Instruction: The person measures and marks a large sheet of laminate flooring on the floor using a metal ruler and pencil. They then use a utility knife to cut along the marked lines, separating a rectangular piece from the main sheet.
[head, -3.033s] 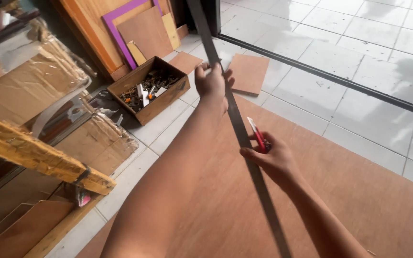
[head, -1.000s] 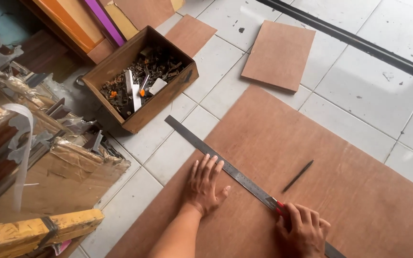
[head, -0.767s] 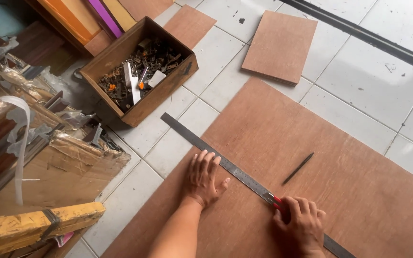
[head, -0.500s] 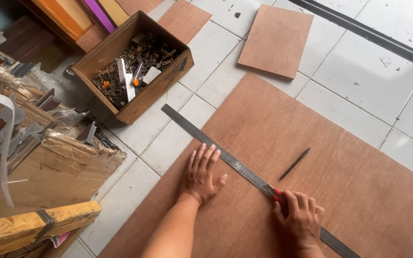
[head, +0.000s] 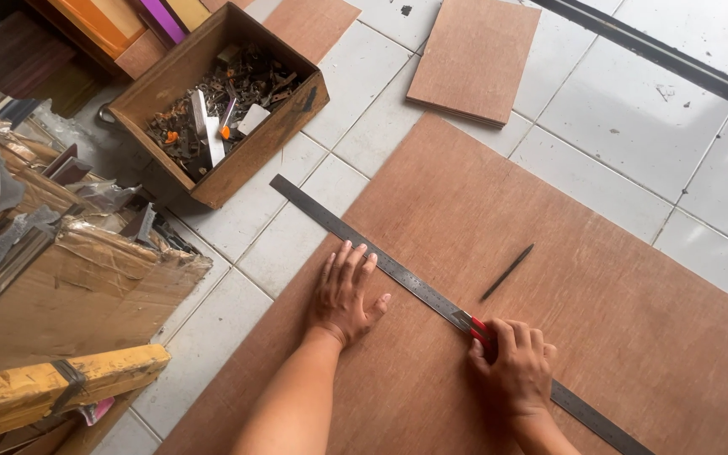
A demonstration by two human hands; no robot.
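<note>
Plywood sheet [head: 499, 278] is laid flat on the tiled floor [head: 229, 244], under both hands. A long steel ruler [head: 364, 247] is pressed onto it by the left hand [head: 345, 291], palm down, fingers spread and resting just beside the ruler's near edge. The right hand [head: 514, 366] is closed around a red-handled cutter [head: 475, 325], whose tip is set against the ruler, seemingly touching the sheet, though the blade itself is too small to be made out. Compared with a second ago, the ruler is laid down along the same diagonal and only small shifts of the hands are seen; three seconds ago the ruler was held up in the air. So placement is judged done and scoring along the edge is judged under way. A dark pencil [head: 507, 271] is left on the sheet beyond the right hand. A wooden box of scrap [head: 221, 101] is seen beyond the left hand, and a smaller board [head: 473, 55] further off.
</note>
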